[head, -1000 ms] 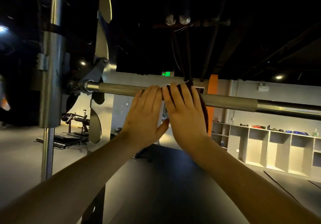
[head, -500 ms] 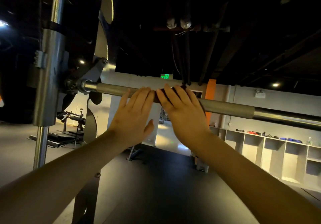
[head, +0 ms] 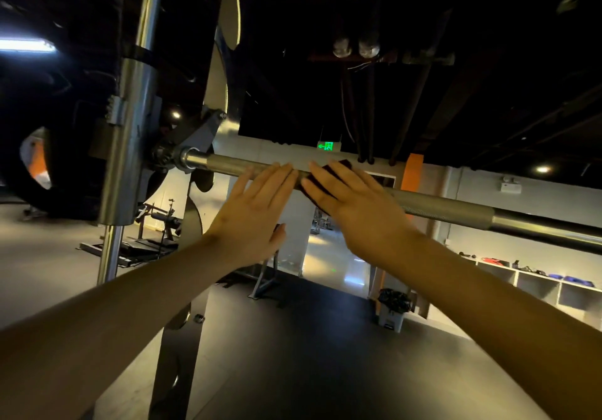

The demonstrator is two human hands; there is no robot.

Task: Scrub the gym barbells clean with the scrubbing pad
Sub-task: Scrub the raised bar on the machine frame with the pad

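I see a steel barbell [head: 439, 208] running across at chest height, sloping down to the right, its left end fixed to an upright metal post [head: 136, 126]. My right hand [head: 355, 204] lies flat with fingers straight, pressing a dark scrubbing pad [head: 342, 164] onto the bar; the pad sits under my palm and fingers, with its edge showing past my fingertips. My left hand [head: 254, 211] is just beside it, also flat and relaxed, fingertips resting on the bar and holding nothing. Behind, a green exit sign [head: 329, 146] glows on the wall above pale shelving [head: 537, 286].
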